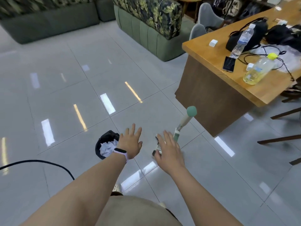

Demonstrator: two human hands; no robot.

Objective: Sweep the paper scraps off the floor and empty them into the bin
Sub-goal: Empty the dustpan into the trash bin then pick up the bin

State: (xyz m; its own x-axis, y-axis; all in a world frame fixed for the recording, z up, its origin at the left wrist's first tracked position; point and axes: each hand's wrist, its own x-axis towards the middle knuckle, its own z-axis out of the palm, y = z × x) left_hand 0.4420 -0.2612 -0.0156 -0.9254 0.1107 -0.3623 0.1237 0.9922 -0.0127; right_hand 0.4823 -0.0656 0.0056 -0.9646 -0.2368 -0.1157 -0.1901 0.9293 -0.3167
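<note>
A small black bin (105, 138) stands on the grey tiled floor, lined with a black bag and holding crumpled white paper scraps (107, 148). My left hand (131, 141) hovers just right of the bin with fingers spread and holds nothing; a pale band sits on its wrist. My right hand (170, 150) is stretched out flat, fingers straight, above the base of a dustpan set. The set's handle (184, 121) stands upright with a green knob on top, beside the desk. My right hand hides most of the pan and brush head.
A wooden desk (211, 98) stands at the right, carrying bottles, a phone (228, 64), bags and cables. Green sofas (146, 30) line the back. A black cable (53, 163) curves over the floor at the left. Chair legs (280, 141) stick out at the right.
</note>
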